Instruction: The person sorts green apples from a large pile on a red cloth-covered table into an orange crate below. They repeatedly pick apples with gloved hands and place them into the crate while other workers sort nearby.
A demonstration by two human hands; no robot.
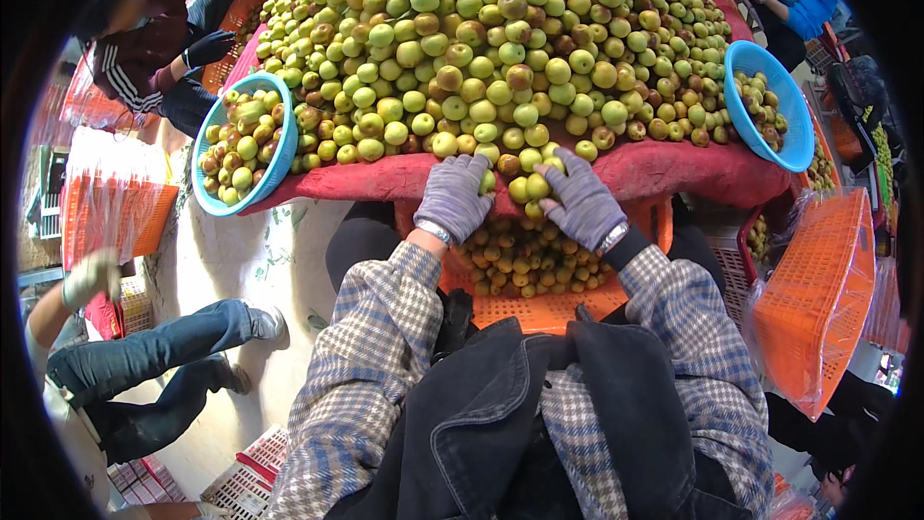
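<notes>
A large heap of green and reddish-brown jujube fruits [498, 50] covers a table draped in red cloth [346, 183]. At the front edge of the cloth, my left hand [455, 195], in a grey fingerless glove, has a green fruit [487, 182] at its fingers; whether it grips the fruit is unclear. To its right, my right hand [583, 202], gloved alike, curves its fingers around several green fruits [535, 186]; a firm grip cannot be made out. Below both hands, an orange plastic crate [556, 309] holds many browner fruits [520, 267].
Blue plastic baskets with fruit stand at the table's left [290, 152] and right [798, 123] corners. An orange crate [816, 296] wrapped in film stands at right. Co-workers sit at both far corners; another person's jeans-clad legs [159, 354] are at left.
</notes>
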